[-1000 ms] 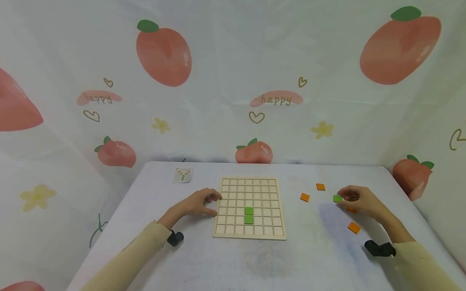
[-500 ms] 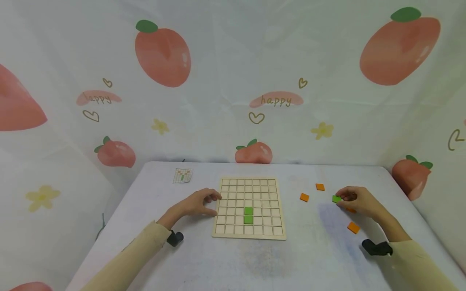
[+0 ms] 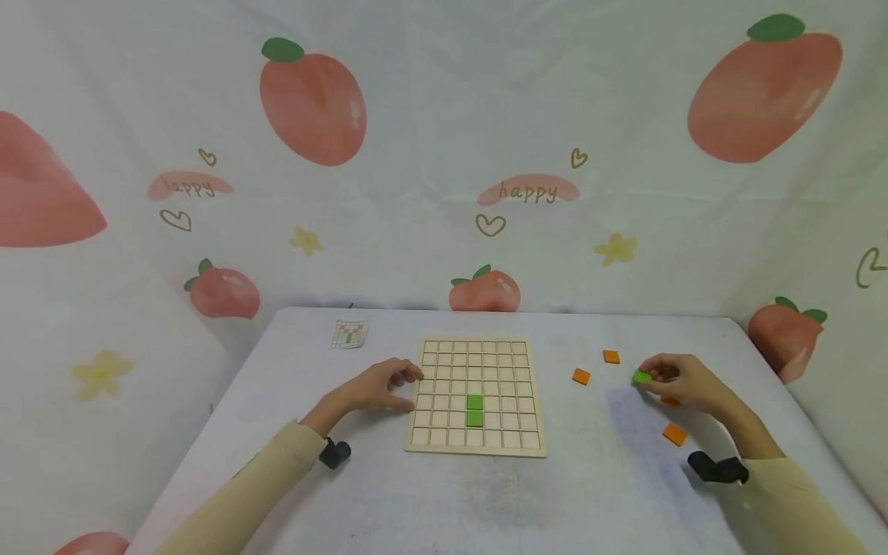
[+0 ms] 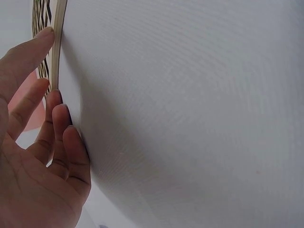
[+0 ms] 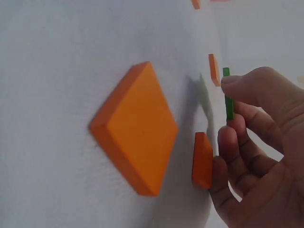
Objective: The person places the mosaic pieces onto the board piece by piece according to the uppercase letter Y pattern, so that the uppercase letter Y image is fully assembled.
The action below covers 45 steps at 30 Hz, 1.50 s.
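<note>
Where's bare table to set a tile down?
Bare table: the wide patch nearside of the board, between the sleeves; also a strip between card and board, beyond the left hand. Crowded: around the right hand, which pinches a green tile among four orange tiles.

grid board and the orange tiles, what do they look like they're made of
The grid board looks like pale wood with a matte, seemingly unpainted finish, judging by its beige tone and light edge; grain is too small to tell.

The orange tiles could be painted wood or plastic: their colour is even and opaque, the faces smooth, the edges crisp.
</note>
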{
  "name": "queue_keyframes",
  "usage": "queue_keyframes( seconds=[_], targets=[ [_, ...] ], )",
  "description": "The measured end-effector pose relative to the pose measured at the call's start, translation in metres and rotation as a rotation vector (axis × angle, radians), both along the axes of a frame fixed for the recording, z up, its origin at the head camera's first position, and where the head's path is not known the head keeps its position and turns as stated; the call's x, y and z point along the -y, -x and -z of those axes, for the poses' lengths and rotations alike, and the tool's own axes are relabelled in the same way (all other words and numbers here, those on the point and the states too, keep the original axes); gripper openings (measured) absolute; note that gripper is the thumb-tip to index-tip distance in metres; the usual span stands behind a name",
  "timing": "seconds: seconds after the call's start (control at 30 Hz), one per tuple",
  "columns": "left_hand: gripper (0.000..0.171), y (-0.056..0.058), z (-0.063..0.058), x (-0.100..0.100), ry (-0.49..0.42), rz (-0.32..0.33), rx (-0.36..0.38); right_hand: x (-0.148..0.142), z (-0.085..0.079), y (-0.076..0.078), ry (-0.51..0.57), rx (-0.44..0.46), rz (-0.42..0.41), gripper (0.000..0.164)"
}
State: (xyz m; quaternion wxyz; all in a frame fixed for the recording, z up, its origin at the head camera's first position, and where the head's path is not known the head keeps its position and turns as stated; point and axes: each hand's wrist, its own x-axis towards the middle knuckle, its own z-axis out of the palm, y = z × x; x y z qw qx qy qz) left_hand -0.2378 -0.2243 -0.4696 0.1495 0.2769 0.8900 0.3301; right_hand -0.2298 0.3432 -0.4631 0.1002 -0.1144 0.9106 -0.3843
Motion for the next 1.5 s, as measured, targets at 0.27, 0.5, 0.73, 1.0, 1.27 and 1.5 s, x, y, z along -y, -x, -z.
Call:
queue_keyframes(
  seconds=[0.27,0.5,0.73,1.0,1.27,1.5],
  targets=[
    [0.05,-0.002,-0.002,-0.003,0.009,0.001,-0.008,0.01,-0.004,0.001,0.064,-0.074,-0.026,0.029],
    [0.05,-0.002,-0.002,-0.002,0.021,-0.014,-0.003,0.039,-0.011,0.003,0.168,-0.215,-0.099,0.026],
    [0.05,-0.002,-0.002,-0.001,0.016,-0.01,0.001,0.076,-0.009,0.008,0.259,-0.205,-0.159,0.026],
    [0.05,-0.001,-0.003,-0.001,0.016,-0.012,0.001,0.119,0.0,0.013,0.29,-0.186,-0.221,0.026],
    [0.05,0.0,-0.003,0.0,0.016,-0.017,0.009,0.159,0.005,0.018,0.314,-0.149,-0.291,0.025],
    [0.05,0.001,-0.002,0.0,0.007,-0.012,0.011,0.192,0.005,0.021,0.323,-0.14,-0.34,0.023]
  ],
)
